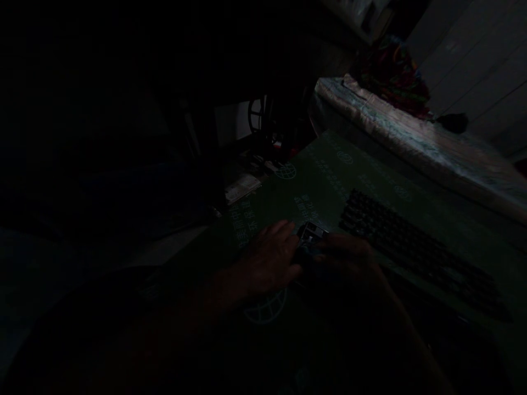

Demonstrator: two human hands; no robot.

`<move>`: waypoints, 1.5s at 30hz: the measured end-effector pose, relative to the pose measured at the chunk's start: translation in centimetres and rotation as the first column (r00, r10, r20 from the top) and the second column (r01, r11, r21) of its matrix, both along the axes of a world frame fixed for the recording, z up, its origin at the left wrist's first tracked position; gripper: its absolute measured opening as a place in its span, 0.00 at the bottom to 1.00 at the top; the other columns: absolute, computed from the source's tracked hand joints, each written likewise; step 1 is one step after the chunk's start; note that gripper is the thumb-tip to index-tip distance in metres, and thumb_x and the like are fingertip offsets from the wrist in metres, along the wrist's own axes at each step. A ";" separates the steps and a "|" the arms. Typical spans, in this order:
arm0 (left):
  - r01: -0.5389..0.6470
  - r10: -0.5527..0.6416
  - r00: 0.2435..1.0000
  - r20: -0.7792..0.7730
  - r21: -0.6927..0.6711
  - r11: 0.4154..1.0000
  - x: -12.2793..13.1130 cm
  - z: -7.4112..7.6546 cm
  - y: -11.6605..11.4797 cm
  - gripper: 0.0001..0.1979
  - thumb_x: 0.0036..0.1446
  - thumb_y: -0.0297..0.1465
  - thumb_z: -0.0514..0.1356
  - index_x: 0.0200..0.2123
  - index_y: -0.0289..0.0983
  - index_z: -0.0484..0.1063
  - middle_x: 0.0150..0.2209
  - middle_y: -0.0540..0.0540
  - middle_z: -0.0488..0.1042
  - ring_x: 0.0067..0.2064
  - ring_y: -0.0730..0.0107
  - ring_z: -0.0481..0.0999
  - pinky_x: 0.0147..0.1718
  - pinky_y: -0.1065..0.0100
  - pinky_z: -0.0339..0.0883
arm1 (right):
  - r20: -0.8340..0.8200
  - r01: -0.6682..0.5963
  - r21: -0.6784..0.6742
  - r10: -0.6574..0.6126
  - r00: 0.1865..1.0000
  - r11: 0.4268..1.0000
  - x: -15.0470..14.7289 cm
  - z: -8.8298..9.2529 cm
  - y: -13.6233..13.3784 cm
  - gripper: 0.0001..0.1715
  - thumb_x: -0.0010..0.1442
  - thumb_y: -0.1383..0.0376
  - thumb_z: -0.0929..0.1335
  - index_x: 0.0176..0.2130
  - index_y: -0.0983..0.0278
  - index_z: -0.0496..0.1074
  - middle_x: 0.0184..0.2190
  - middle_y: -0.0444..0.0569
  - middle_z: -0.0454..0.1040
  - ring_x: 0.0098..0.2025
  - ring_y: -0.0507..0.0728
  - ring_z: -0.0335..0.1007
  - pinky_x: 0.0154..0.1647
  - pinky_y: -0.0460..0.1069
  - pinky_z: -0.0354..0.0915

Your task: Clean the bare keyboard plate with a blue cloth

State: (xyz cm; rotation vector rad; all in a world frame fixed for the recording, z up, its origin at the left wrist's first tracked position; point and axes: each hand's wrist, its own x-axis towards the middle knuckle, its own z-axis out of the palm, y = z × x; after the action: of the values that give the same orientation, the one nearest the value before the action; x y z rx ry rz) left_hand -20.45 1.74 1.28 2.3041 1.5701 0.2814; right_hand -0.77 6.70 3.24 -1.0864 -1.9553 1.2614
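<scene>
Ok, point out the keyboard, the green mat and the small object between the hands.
keyboard [415, 252], head view, on the keys near its middle.
green mat [329, 178], head view, on a bare printed patch.
small object [312, 233], head view, on its lit top face.

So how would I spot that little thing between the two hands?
Find the green printed mat, with a long black keyboard lying across its right side. Off the keyboard's near-left end, the left hand and right hand meet at a small dark block. Unlike everything round it, its top glints pale; the dimness hides what it is.
</scene>
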 end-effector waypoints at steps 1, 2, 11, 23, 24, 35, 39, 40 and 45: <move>-0.002 0.002 1.000 0.000 -0.005 1.000 0.0 0.0 0.0 0.23 0.56 0.39 0.56 0.51 0.31 0.65 0.63 0.33 0.55 0.64 0.48 0.50 0.59 0.52 0.50 | -0.001 -0.005 -0.017 0.005 1.000 1.000 0.1 -0.1 0.0 0.10 0.46 0.59 0.75 0.28 0.63 0.79 0.26 0.47 0.76 0.28 0.54 0.71 0.28 0.47 0.67; -0.003 0.003 1.000 0.001 -0.008 1.000 0.0 -0.1 0.0 0.23 0.56 0.40 0.56 0.51 0.32 0.64 0.63 0.33 0.54 0.65 0.48 0.49 0.59 0.51 0.50 | 0.004 -0.006 -0.038 0.007 1.000 0.999 0.2 -0.1 -0.1 0.11 0.46 0.58 0.75 0.29 0.63 0.79 0.26 0.47 0.76 0.28 0.55 0.72 0.28 0.47 0.67; 0.002 -0.002 1.000 -0.016 -0.010 1.000 0.0 0.3 0.0 0.23 0.56 0.41 0.56 0.50 0.31 0.65 0.63 0.32 0.55 0.64 0.47 0.50 0.58 0.51 0.51 | -0.006 0.053 0.019 -0.053 0.999 0.998 0.1 -0.3 0.1 0.10 0.47 0.59 0.74 0.28 0.64 0.78 0.25 0.47 0.76 0.27 0.54 0.71 0.26 0.46 0.66; -0.002 0.002 1.000 -0.001 0.030 1.000 -0.1 -0.4 0.0 0.25 0.56 0.41 0.56 0.52 0.32 0.64 0.62 0.33 0.56 0.64 0.47 0.51 0.58 0.51 0.51 | 0.066 0.056 0.069 -0.060 0.996 0.996 0.5 -0.4 0.5 0.11 0.48 0.58 0.73 0.28 0.64 0.78 0.23 0.47 0.76 0.27 0.55 0.71 0.27 0.47 0.66; -0.004 0.004 1.000 -0.005 0.023 1.000 -0.1 -0.3 0.0 0.25 0.56 0.42 0.56 0.52 0.32 0.64 0.63 0.33 0.55 0.64 0.47 0.50 0.58 0.50 0.51 | 0.075 0.054 0.049 -0.057 0.996 0.997 0.6 -0.4 0.6 0.11 0.48 0.57 0.73 0.28 0.64 0.78 0.24 0.47 0.76 0.27 0.55 0.71 0.27 0.47 0.66; 0.001 0.000 1.000 -0.031 0.037 0.999 0.0 -0.2 0.0 0.25 0.56 0.43 0.56 0.52 0.33 0.64 0.62 0.34 0.56 0.64 0.49 0.51 0.58 0.52 0.52 | 0.082 0.087 0.000 -0.087 0.993 0.996 0.7 0.2 0.5 0.13 0.46 0.56 0.74 0.28 0.64 0.78 0.25 0.47 0.77 0.27 0.55 0.71 0.26 0.47 0.66; -0.003 0.003 0.999 -0.038 0.007 1.000 0.1 0.1 0.0 0.26 0.56 0.42 0.56 0.53 0.32 0.64 0.63 0.33 0.55 0.64 0.48 0.50 0.58 0.52 0.51 | 0.105 0.130 -0.012 -0.128 0.986 0.991 1.1 1.0 0.5 0.09 0.47 0.60 0.73 0.27 0.64 0.78 0.24 0.46 0.76 0.27 0.55 0.71 0.25 0.46 0.65; -0.006 0.006 0.999 -0.038 0.002 1.000 0.1 0.2 0.0 0.26 0.57 0.42 0.56 0.53 0.32 0.64 0.63 0.33 0.55 0.64 0.49 0.50 0.58 0.52 0.51 | 0.093 0.139 -0.012 -0.137 0.986 0.990 1.1 1.0 0.4 0.08 0.47 0.60 0.73 0.27 0.64 0.78 0.24 0.46 0.76 0.27 0.55 0.71 0.26 0.46 0.65; -0.004 0.005 1.000 -0.028 0.029 1.000 0.0 0.0 0.1 0.24 0.57 0.43 0.56 0.51 0.33 0.65 0.63 0.34 0.56 0.64 0.49 0.51 0.58 0.52 0.51 | 0.106 0.097 -0.058 -0.091 0.990 0.994 1.5 0.9 0.5 0.06 0.48 0.63 0.73 0.26 0.64 0.77 0.23 0.45 0.75 0.25 0.53 0.69 0.25 0.46 0.64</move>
State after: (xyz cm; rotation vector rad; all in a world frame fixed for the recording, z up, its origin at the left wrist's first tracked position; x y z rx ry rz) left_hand -20.43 1.84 1.23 2.3363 1.5950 0.2752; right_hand 0.76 7.21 4.12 -1.2830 -1.9262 1.2456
